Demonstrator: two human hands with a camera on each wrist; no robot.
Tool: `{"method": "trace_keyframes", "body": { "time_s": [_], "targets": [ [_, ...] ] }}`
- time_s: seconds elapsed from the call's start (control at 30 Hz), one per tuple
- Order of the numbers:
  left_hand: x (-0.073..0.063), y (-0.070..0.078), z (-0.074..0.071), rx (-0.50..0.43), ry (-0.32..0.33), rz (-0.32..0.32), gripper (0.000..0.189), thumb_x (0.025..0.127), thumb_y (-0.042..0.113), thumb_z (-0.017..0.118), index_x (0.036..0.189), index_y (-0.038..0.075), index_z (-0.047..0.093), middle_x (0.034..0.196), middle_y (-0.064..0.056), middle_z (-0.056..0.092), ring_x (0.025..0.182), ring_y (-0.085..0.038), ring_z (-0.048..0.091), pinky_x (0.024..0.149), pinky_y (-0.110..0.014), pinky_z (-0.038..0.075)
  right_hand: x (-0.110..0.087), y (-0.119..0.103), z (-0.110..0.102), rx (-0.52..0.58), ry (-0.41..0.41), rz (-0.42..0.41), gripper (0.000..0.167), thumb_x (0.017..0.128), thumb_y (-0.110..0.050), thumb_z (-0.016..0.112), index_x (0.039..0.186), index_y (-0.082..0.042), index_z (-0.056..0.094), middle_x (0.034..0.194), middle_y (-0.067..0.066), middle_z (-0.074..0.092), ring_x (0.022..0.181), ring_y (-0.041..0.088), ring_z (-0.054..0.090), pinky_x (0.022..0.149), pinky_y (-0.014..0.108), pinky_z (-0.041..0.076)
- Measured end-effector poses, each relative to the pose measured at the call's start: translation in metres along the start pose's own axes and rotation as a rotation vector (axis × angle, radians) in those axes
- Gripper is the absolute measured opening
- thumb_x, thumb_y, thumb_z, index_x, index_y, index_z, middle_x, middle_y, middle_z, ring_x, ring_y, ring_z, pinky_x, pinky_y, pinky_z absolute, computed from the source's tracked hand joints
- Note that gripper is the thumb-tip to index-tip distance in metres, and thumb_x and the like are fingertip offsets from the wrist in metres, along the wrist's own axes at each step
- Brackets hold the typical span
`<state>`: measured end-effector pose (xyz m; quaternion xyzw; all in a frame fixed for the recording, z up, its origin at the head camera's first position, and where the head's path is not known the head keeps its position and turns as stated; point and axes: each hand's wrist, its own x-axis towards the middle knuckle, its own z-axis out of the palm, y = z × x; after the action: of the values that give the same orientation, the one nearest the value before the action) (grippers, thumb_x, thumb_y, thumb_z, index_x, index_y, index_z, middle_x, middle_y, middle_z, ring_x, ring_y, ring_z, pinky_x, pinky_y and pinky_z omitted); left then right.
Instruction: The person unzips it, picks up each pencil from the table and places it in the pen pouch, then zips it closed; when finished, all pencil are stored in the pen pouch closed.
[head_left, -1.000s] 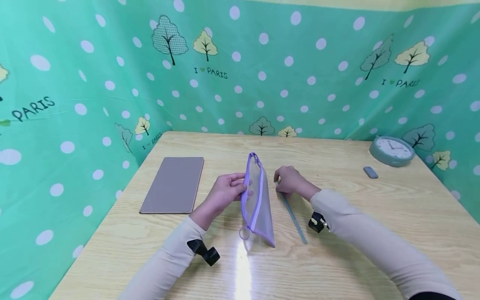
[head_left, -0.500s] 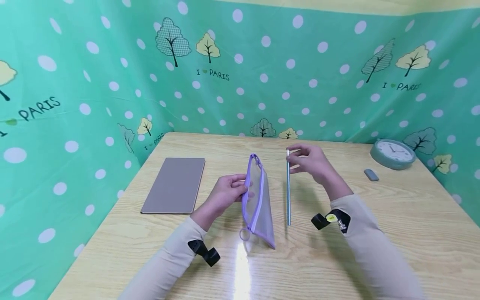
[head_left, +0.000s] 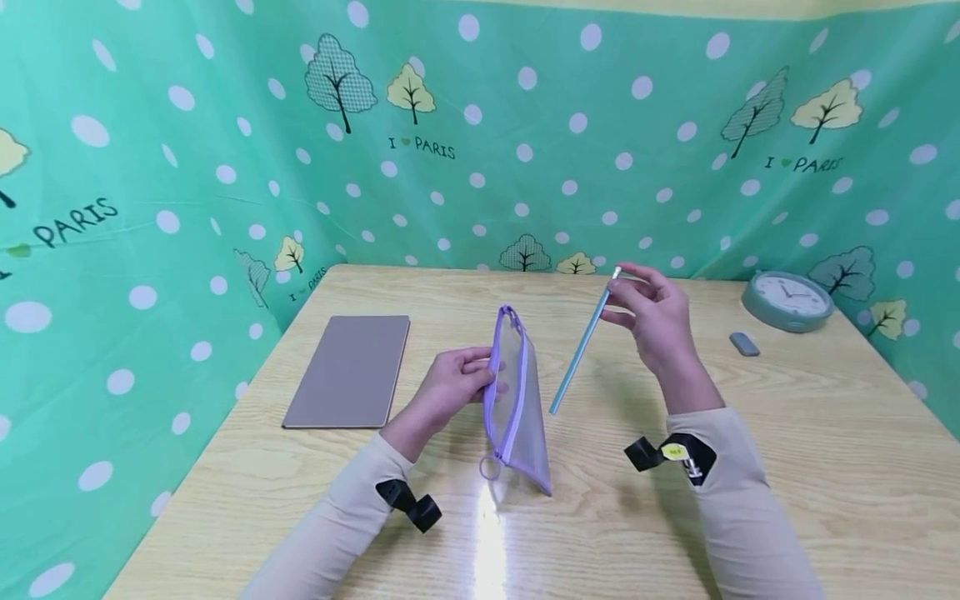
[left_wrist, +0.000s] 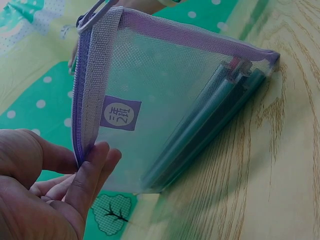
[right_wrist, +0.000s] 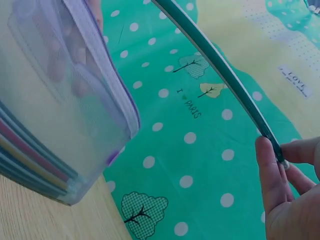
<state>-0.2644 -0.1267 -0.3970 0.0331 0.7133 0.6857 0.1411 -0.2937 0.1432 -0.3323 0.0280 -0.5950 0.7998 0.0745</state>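
My left hand (head_left: pixel 450 383) pinches the zipped edge of a mesh zipper pouch (head_left: pixel 532 433) with purple trim, which stands tilted on the table with its mouth open. Through its mesh in the left wrist view, several pencils (left_wrist: pixel 200 127) lie along the bottom. To the right of the pouch, my right hand (head_left: pixel 660 325) holds a long blue pencil (head_left: pixel 581 350) near its white-tipped upper end, between thumb and fingertips. The pencil slants in the air, its lower end pointing toward the pouch but apart from it.
A grey notebook (head_left: pixel 348 371) lies on the left of the wooden table (head_left: pixel 750 442). At the back right stand a round teal clock (head_left: pixel 787 300) and a small grey-blue block (head_left: pixel 744 343). A green dotted curtain (head_left: pixel 525 125) hangs behind.
My right hand has picked the pencil up off the table and raised it, moving right and back; the pencil's lower end has swung left toward the pouch. My left hand and the pouch stay put.
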Motion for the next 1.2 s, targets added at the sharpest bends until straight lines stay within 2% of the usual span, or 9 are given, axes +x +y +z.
{"method": "trace_keyframes", "body": {
  "time_s": [0.23, 0.37, 0.5, 0.63, 0.87, 1.2],
  "targets": [
    [0.0, 0.002, -0.001, -0.001, -0.014, 0.013, 0.043, 0.102, -0.002, 0.058, 0.144, -0.01, 0.052, 0.126, -0.029, 0.068, 0.092, -0.024, 0.077, 0.088, -0.037, 0.064, -0.009, -0.005, 0.017, 0.14, 0.112, -0.066, 0.02, 0.098, 0.004, 0.065, 0.112, -0.011, 0.069, 0.093, 0.004, 0.065, 0.077, 0.013, 0.071, 0.07, 0.024, 0.065],
    [-0.001, 0.003, 0.0, -0.011, -0.013, 0.019, 0.044, 0.101, -0.004, 0.058, 0.143, -0.011, 0.052, 0.126, -0.029, 0.068, 0.091, -0.023, 0.077, 0.087, -0.037, 0.064, -0.016, -0.003, 0.034, 0.095, 0.131, -0.116, 0.023, 0.099, 0.005, 0.064, 0.117, -0.009, 0.069, 0.093, 0.002, 0.067, 0.077, 0.013, 0.071, 0.07, 0.026, 0.066],
    [-0.001, 0.004, 0.0, -0.013, -0.013, 0.02, 0.044, 0.101, -0.005, 0.057, 0.144, -0.011, 0.051, 0.128, -0.029, 0.067, 0.091, -0.023, 0.078, 0.086, -0.036, 0.065, -0.026, 0.001, 0.047, 0.019, 0.097, -0.176, 0.027, 0.098, 0.007, 0.062, 0.119, -0.008, 0.069, 0.094, 0.0, 0.066, 0.077, 0.012, 0.071, 0.068, 0.027, 0.066],
    [-0.001, 0.004, 0.001, -0.007, -0.007, 0.014, 0.044, 0.101, -0.005, 0.056, 0.144, -0.01, 0.051, 0.128, -0.028, 0.067, 0.091, -0.023, 0.078, 0.085, -0.036, 0.064, -0.034, 0.005, 0.056, 0.009, 0.047, -0.228, 0.031, 0.096, 0.012, 0.062, 0.115, -0.01, 0.071, 0.093, 0.002, 0.065, 0.075, 0.013, 0.07, 0.065, 0.029, 0.066],
    [-0.001, 0.003, 0.0, -0.002, -0.004, 0.01, 0.043, 0.101, -0.004, 0.057, 0.144, -0.009, 0.052, 0.126, -0.027, 0.068, 0.089, -0.021, 0.077, 0.086, -0.035, 0.064, -0.038, 0.01, 0.061, -0.034, 0.008, -0.307, 0.031, 0.093, 0.015, 0.064, 0.117, -0.003, 0.073, 0.091, 0.005, 0.066, 0.073, 0.013, 0.07, 0.063, 0.03, 0.066],
    [0.0, 0.003, 0.002, -0.001, 0.007, 0.009, 0.042, 0.102, -0.005, 0.057, 0.143, -0.01, 0.053, 0.126, -0.028, 0.068, 0.089, -0.023, 0.077, 0.084, -0.035, 0.065, -0.04, 0.022, 0.066, -0.162, -0.109, -0.26, 0.033, 0.093, 0.016, 0.063, 0.126, 0.016, 0.061, 0.092, -0.001, 0.067, 0.078, 0.01, 0.071, 0.064, 0.032, 0.066]
  ]
}}
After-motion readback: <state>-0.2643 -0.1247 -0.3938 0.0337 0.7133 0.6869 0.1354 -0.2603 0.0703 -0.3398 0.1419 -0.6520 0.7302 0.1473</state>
